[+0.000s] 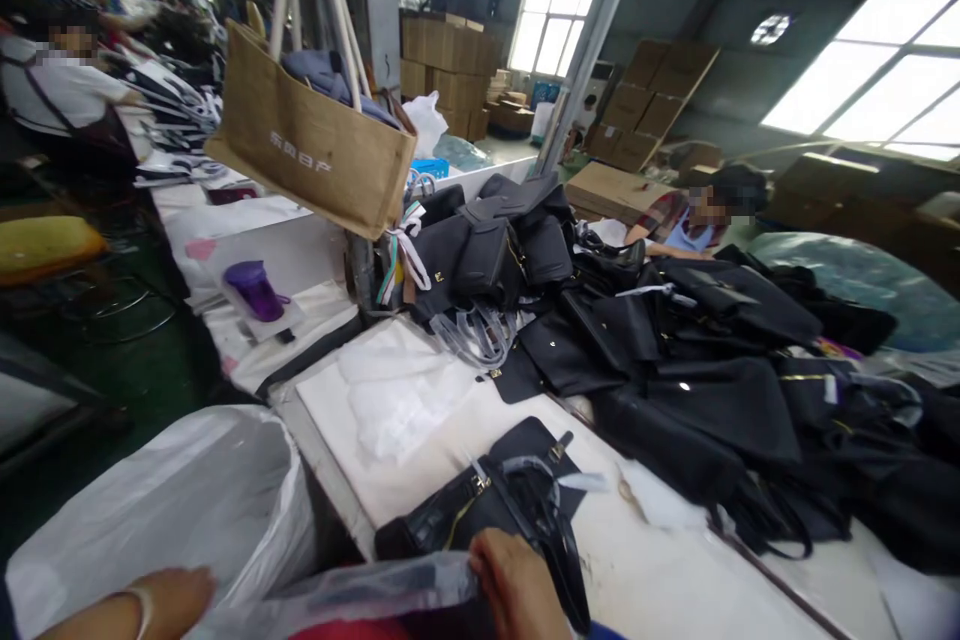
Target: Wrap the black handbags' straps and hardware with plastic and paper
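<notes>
My right hand (517, 585) sits at the bottom edge, its fingers closed on the end of a clear plastic wrap (360, 592) that stretches left. My left hand (161, 600) is low at the bottom left, touching the other end of that wrap beside a white plastic bag (187, 500); its fingers are partly hidden. Just beyond my right hand lies a black handbag (480, 505) with gold hardware and plastic-wrapped handles, on the white table (660, 580).
A large heap of black handbags (675, 350) covers the table's right and back. A jute tote (307, 145) hangs above. A purple cup (255, 288) stands left. Other people work at the far left and behind the heap. Cardboard boxes (442, 70) stack at the back.
</notes>
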`<action>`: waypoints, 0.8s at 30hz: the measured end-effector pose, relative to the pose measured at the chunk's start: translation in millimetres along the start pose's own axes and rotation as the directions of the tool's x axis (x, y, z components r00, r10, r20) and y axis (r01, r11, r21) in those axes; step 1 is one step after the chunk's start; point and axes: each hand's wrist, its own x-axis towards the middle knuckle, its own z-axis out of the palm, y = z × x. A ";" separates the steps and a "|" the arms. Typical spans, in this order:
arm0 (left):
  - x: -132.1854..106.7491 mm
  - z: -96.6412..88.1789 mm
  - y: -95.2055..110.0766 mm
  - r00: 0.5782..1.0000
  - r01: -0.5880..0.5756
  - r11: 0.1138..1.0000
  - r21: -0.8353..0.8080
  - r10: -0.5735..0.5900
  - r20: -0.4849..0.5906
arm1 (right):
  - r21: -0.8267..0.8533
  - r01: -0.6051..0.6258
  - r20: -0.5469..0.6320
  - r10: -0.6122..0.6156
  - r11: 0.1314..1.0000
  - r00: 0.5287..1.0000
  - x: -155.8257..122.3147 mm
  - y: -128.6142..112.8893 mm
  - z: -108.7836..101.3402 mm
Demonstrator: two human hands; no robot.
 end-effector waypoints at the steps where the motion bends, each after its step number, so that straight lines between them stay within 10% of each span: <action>1: 11.4 0.5 14.7 0.999 -0.013 0.999 0.030 0.012 0.047 | -0.001 0.002 0.002 -0.002 1.000 1.000 -0.2 -5.1 -4.1; 6: 86.2 35.8 103.5 0.901 -0.257 0.957 -0.132 0.286 0.325 | -0.007 0.026 -0.028 -0.026 1.000 0.999 3.4 -31.4 -12.4; 8: 105.7 56.1 117.7 0.845 -0.147 0.964 -0.223 0.240 0.477 | -0.001 0.008 -0.054 -0.008 1.000 0.999 3.9 -39.3 -13.7; 13: 117.7 64.8 100.8 0.789 -0.019 0.977 -0.213 0.145 0.597 | 0.203 -0.120 -0.093 0.141 0.972 0.986 -8.6 -31.8 -16.8; 24: 103.3 26.2 64.8 0.890 -0.139 0.990 0.002 0.124 0.438 | 0.345 -0.107 0.098 0.078 0.933 0.992 2.0 -27.4 -26.2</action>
